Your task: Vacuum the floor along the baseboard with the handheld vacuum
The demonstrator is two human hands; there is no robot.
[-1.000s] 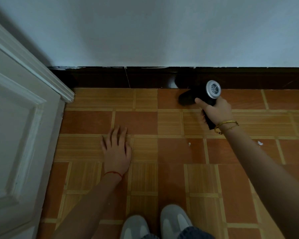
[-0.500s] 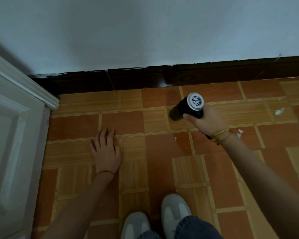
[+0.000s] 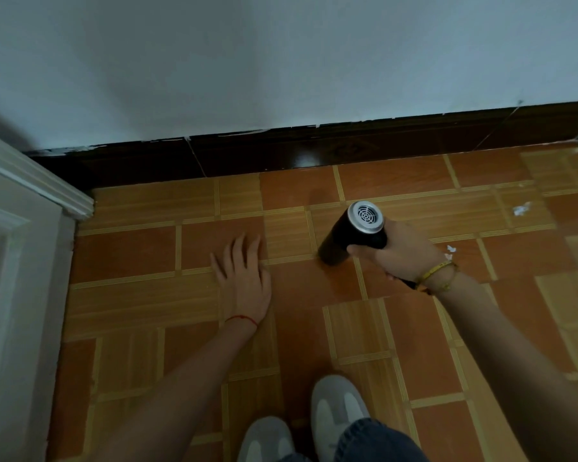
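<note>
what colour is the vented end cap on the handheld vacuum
Silver, with a round grille, on the black handheld vacuum; the head view shows it.

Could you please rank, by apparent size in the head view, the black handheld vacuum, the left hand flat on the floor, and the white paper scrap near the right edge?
1. Left hand and black handheld vacuum: they look alike, so unranked.
2. White paper scrap: clearly smallest.

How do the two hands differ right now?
The left hand lies flat on the tiled floor, fingers spread and empty; the right hand is off the floor, wrapped around the handheld vacuum. The left wrist wears a thin red string, the right gold bracelets. Both arms are bare.
</note>
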